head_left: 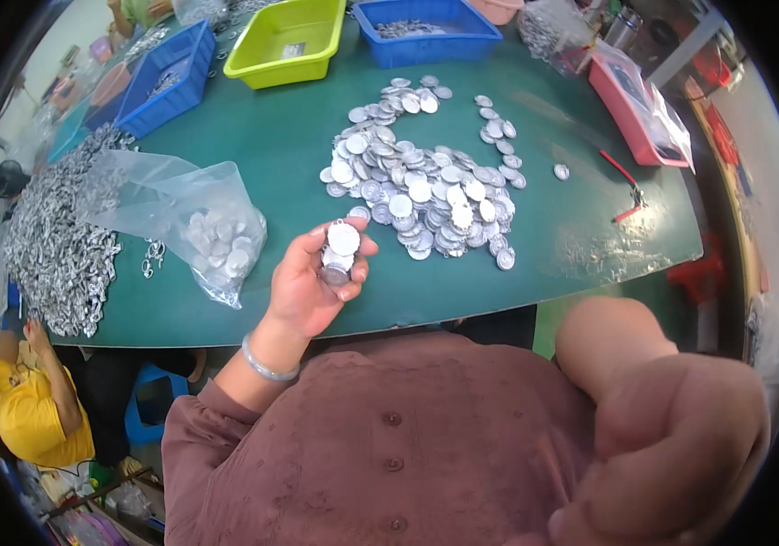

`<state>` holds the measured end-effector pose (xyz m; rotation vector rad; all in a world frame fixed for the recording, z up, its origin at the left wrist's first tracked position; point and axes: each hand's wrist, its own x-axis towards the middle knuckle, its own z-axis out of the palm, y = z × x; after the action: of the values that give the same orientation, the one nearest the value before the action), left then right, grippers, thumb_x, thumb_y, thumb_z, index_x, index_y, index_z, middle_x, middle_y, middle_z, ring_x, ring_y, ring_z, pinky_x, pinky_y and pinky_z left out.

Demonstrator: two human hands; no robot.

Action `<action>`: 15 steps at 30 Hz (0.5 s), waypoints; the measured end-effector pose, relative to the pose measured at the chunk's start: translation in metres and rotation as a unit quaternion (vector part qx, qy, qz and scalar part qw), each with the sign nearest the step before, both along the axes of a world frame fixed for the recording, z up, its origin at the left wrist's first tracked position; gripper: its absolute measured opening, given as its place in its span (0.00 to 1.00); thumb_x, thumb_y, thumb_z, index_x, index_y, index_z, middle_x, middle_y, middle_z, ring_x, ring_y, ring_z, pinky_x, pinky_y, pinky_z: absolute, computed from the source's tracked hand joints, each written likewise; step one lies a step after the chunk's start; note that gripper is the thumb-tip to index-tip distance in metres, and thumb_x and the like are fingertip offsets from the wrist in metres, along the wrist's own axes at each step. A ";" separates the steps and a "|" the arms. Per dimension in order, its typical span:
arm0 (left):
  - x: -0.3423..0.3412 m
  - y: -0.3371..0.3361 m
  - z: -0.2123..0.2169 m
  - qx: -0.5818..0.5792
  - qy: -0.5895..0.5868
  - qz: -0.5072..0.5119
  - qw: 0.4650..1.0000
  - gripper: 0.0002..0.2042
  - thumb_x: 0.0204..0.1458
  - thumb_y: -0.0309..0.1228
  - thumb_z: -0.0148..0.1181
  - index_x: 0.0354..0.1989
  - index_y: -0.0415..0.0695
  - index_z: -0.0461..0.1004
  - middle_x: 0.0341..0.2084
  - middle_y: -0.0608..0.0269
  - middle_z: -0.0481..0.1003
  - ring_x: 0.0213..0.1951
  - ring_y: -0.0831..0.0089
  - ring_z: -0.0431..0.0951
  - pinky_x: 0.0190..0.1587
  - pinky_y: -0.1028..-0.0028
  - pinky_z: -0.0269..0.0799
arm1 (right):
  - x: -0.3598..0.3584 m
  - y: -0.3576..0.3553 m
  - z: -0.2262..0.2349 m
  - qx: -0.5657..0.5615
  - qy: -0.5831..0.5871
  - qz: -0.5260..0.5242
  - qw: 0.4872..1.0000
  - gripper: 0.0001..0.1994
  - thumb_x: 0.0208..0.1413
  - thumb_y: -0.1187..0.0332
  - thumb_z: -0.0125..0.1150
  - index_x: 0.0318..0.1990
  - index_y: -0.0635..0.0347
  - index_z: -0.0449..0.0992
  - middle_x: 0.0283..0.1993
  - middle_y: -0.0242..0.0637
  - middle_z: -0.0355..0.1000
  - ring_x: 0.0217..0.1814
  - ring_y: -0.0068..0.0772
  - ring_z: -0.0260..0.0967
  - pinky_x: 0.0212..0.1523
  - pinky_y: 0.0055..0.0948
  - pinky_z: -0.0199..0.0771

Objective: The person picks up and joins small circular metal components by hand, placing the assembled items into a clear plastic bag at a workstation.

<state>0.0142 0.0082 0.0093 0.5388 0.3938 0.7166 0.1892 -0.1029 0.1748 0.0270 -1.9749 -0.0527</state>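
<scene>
In my left hand [298, 293], fingers curled upward over the table's near edge, I hold several round silver metal medallions [344, 240] with small loops on top. Just beyond it spreads a loose heap of similar medallions [419, 189]. Close to the camera at the lower right, my right hand [681, 446] is raised with its fingers folded in. Whatever those fingers grip, if anything, is hidden. A clear plastic bag [157, 182] with pale round pieces in it lies left of my left hand.
Small metal clasps form a big pile [57, 246] on the left of the green table [289, 164]. Blue [426, 50] and yellow-green bins [326, 64] stand at the back. Red-handled pliers [635, 196] and a pink tray [631, 118] lie right. A person in yellow [39, 414] sits at left.
</scene>
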 end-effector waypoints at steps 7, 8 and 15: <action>-0.016 -0.013 0.038 0.067 0.085 0.034 0.993 0.15 0.55 0.34 0.46 0.47 0.39 0.65 0.29 0.59 0.71 0.24 0.78 0.68 0.19 0.84 0.60 | -0.006 0.005 0.001 0.001 0.001 0.031 1.000 0.06 0.28 0.70 0.56 0.20 0.58 0.72 0.26 0.37 0.70 0.27 0.36 0.65 0.24 0.32 0.63; -0.020 -0.016 0.048 0.084 0.098 0.027 0.991 0.14 0.54 0.33 0.48 0.46 0.40 0.66 0.28 0.60 0.71 0.23 0.79 0.68 0.18 0.85 0.59 | -0.002 0.004 0.003 0.004 0.008 0.032 0.999 0.06 0.28 0.70 0.55 0.20 0.58 0.72 0.27 0.37 0.70 0.27 0.36 0.65 0.24 0.32 0.64; -0.092 -0.012 0.112 0.288 0.281 0.210 0.891 0.10 0.53 0.30 0.49 0.41 0.39 0.68 0.24 0.64 0.70 0.22 0.83 0.65 0.18 0.88 0.56 | -0.016 0.010 -0.002 0.002 -0.003 0.057 0.998 0.06 0.29 0.70 0.55 0.21 0.58 0.73 0.27 0.38 0.70 0.28 0.36 0.65 0.25 0.32 0.64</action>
<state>-0.0782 -0.0040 0.1215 1.2623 0.8669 1.1043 0.1728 -0.0924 0.1730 0.1437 -1.9762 0.0178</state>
